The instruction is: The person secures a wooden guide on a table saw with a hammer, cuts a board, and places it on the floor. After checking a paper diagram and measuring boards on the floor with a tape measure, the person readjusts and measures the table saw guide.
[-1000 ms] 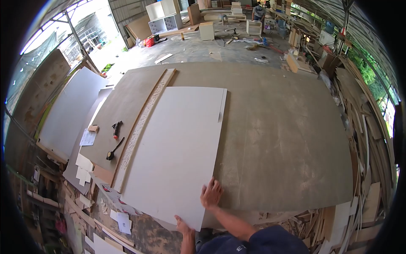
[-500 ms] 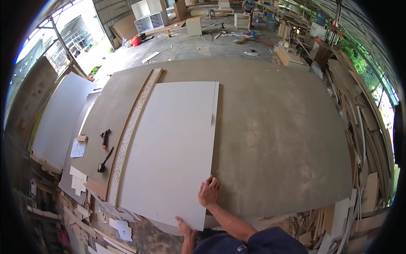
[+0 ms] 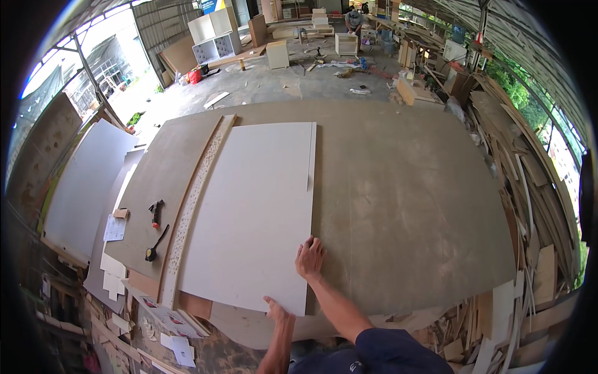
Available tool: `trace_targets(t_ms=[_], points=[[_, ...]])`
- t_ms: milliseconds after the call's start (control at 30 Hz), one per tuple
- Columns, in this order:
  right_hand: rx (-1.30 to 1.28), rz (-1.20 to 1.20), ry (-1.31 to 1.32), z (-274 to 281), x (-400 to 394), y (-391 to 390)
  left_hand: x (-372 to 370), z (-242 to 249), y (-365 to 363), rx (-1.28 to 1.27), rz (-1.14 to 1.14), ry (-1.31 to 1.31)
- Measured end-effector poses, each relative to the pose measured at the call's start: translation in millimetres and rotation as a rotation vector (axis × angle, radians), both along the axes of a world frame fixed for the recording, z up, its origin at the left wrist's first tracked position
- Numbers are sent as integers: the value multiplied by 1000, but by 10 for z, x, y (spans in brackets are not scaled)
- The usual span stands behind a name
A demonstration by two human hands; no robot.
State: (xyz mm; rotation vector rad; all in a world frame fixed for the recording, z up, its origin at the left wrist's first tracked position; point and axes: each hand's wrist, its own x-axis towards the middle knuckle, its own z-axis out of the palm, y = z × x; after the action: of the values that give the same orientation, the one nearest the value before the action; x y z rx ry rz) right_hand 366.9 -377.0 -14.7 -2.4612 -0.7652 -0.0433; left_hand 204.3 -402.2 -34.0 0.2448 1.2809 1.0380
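A large white panel (image 3: 249, 206) lies flat on a brown work table, its left side along a long perforated strip (image 3: 196, 199). My left hand (image 3: 278, 310) grips the panel's near edge, thumb on top and fingers hidden underneath. Farther up the right edge, my right hand (image 3: 309, 257) holds the panel with its fingers curled at the side. A narrow white strip or groove line runs along the panel's far right edge.
Left of the perforated strip lie a black tool with a red end (image 3: 156, 213) and a tape measure (image 3: 151, 254). White sheets (image 3: 87, 187) lean at the left. Wood offcuts (image 3: 529, 181) pile up on the right. Another person (image 3: 354, 23) is far back.
The white panel has slid forward along the perforated strip, away from me, with both hands moving with it. My view has tilted up slightly.
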Motion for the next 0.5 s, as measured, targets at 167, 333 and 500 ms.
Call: trace_targets(t_ms=[167,333,500], points=[[-29,46,79,47,7,-145,-225,-163,-23,-47,-129,62],[26,269,128,-60,-601,-982,-958,218,40,735,-596,1126],[34,400,30,202,-1289,-1671,-1431,478,814,1357,-1341,1274]])
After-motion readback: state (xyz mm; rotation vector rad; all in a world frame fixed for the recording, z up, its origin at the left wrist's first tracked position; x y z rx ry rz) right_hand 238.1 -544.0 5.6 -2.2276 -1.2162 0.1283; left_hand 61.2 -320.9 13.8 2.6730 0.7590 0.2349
